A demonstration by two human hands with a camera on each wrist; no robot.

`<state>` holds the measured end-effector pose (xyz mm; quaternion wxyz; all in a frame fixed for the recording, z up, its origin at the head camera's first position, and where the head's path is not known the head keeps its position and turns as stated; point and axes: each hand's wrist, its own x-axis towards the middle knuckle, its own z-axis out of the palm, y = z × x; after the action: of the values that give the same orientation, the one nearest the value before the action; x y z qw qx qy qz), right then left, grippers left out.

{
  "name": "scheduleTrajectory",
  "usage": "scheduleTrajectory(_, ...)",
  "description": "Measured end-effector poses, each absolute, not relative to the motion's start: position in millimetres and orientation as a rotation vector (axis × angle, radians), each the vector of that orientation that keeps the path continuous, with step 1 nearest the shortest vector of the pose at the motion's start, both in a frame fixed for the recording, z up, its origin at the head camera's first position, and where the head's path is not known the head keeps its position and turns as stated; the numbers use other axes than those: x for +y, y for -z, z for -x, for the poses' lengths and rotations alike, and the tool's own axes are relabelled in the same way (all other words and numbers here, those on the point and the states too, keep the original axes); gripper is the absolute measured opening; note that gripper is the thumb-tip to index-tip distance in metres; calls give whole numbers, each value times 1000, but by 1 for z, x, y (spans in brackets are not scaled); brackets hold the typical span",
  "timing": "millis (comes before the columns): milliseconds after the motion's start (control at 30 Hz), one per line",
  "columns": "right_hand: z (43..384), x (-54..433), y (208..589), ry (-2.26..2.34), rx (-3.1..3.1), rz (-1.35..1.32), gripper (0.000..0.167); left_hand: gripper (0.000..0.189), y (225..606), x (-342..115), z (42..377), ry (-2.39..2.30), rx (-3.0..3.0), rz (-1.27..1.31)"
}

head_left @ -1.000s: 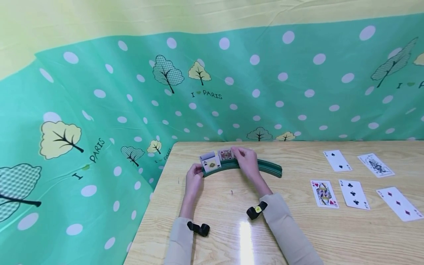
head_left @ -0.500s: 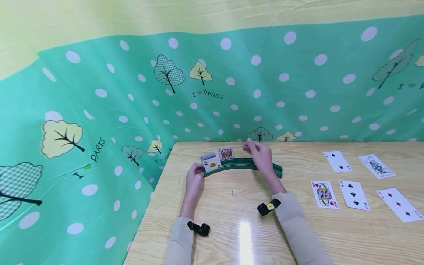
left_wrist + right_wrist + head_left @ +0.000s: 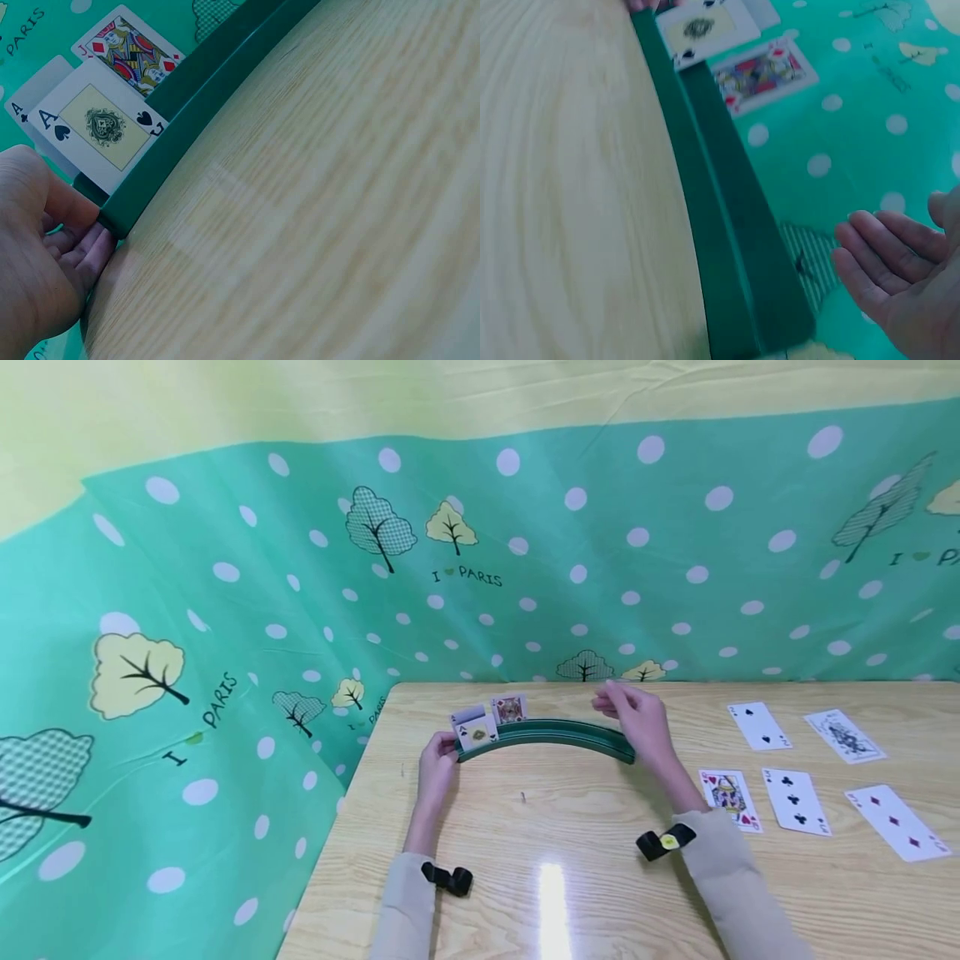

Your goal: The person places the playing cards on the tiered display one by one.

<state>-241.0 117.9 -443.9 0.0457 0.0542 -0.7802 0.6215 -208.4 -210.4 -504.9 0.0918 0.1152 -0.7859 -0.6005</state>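
Observation:
A curved green card holder stands on the wooden table. My left hand pinches its left end, thumb on the end and fingers curled against it. Upright in the front slot is the ace of spades, partly covering an ace of clubs behind it. The jack of diamonds stands in the back slot, to the right of the aces. Past the holder's right end hovers my right hand, its relaxed fingers holding nothing; the right wrist view shows its bare palm.
Face up on the table at right lie a two of spades, a joker, a queen of hearts, a three of clubs and a three of diamonds. A green patterned cloth hangs behind the table.
My right hand has let go of the jack of diamonds and moved right, off to the holder's right end. The jack stays standing; my left hand keeps its place.

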Motion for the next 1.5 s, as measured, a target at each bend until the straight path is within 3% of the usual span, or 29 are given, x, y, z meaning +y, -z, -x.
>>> scheduleTrajectory(667, 228, 209, 440, -1678, -2472, -91, 53, 37, 510, -211, 208, 1796, -2319, -304)
scheduleTrajectory(1233, 230, 246, 442, -1595, -2516, 30, 53, 36, 507, -207, 209, 1807, -2324, -328)
scheduleTrajectory(1500, 230, 264, 442, -1580, -2514, 122, 56, 34, 469, -198, 189, 1786, -2334, -283)
